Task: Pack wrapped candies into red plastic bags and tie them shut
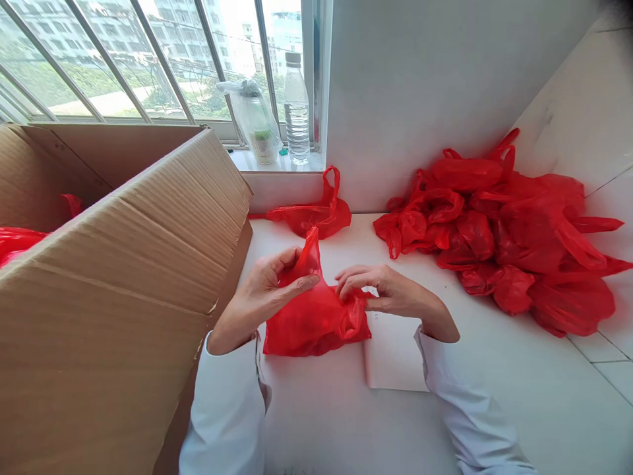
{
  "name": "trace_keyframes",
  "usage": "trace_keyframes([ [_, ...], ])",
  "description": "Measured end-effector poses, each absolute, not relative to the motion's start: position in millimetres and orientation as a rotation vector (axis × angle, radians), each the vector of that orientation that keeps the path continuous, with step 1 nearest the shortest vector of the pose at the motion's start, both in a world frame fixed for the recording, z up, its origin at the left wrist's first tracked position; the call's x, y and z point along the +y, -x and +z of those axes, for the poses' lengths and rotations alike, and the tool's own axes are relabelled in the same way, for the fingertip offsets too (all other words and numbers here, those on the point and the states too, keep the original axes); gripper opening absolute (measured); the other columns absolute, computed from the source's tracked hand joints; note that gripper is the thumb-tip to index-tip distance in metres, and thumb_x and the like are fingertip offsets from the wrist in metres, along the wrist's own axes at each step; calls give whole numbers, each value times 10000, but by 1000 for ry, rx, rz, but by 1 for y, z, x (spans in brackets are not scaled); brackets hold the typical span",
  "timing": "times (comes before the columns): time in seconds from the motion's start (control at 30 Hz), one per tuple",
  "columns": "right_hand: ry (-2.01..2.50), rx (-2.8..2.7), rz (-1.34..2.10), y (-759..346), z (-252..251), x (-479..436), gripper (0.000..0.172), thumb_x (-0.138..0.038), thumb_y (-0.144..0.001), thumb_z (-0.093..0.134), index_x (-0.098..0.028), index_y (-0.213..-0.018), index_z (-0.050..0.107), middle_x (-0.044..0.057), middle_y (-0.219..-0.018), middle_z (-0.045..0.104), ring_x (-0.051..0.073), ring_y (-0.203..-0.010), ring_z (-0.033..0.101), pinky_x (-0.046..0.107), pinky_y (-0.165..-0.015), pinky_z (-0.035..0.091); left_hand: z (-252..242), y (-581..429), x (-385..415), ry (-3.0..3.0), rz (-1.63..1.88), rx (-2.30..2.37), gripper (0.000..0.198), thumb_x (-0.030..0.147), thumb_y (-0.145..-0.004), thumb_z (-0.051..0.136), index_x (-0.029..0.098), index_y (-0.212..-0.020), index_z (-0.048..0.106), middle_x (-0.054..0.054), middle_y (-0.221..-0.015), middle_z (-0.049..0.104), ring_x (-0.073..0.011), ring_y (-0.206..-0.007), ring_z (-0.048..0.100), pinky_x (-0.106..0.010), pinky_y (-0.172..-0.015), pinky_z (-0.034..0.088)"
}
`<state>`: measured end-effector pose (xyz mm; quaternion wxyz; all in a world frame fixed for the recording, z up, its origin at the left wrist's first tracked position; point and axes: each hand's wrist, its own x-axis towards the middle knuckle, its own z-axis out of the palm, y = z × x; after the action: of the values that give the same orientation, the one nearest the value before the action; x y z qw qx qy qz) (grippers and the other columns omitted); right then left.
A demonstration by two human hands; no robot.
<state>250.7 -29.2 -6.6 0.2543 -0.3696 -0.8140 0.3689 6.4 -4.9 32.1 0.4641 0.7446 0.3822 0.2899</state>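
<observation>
A red plastic bag (306,323) rests on the white tabletop in front of me, with a pointed part standing up from its left side. My left hand (270,290) pinches that raised part between thumb and fingers. At the bag's right side, my right hand (388,288) has its fingers curled on the bunched plastic near the other handle. What the bag contains, if anything, does not show. Just behind it lies another red plastic bag (316,214), one handle loop standing up against the wall.
A large open cardboard box (123,284) with red plastic inside fills the left. Many red bags (504,231) are heaped at the right by the wall. A white booklet (395,356) lies under my right forearm. A water bottle (297,115) and a bagged cup (260,128) stand on the windowsill.
</observation>
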Motion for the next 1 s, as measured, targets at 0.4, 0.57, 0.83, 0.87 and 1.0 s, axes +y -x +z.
trace_keyframes([
  [0.4,1189,-1734,1036,-293,-4,-38,245,-429,-774,692,-186,-788,672,-4,-670,583,108,-591,468,236,-537,367,43,9,-8,-2228,16,957,459,513,-880,510,204,-648,262,52,-611,179,-94,-543,145,-287,-472,128],
  [0.57,1496,-2106,857,-277,4,-45,311,-400,-855,554,-204,-640,665,-24,-595,572,104,-546,340,244,-495,270,40,1,-16,-2326,-23,1088,402,476,-931,406,214,-689,221,45,-656,182,-122,-600,120,-282,-504,156],
  [0.83,2010,-2211,-29,-214,-14,-39,348,-263,-901,509,-196,-573,603,54,-553,601,120,-489,347,301,-584,233,28,-4,-23,-2292,-15,1242,360,338,-906,420,210,-668,183,50,-603,211,-133,-558,152,-299,-515,158],
  [0.87,2050,-2206,-62,-211,-17,-37,348,-262,-915,479,-191,-603,615,63,-574,614,128,-499,386,304,-593,242,28,-4,-23,-2305,1,1249,352,330,-909,416,210,-661,198,52,-591,222,-132,-552,172,-297,-517,170],
  [1.0,2196,-2196,-28,-206,-29,-29,310,-186,-907,456,-182,-666,651,71,-649,636,150,-581,510,330,-692,304,30,-5,-25,-2340,9,1264,340,341,-912,415,213,-636,263,53,-588,339,-126,-551,286,-281,-531,241],
])
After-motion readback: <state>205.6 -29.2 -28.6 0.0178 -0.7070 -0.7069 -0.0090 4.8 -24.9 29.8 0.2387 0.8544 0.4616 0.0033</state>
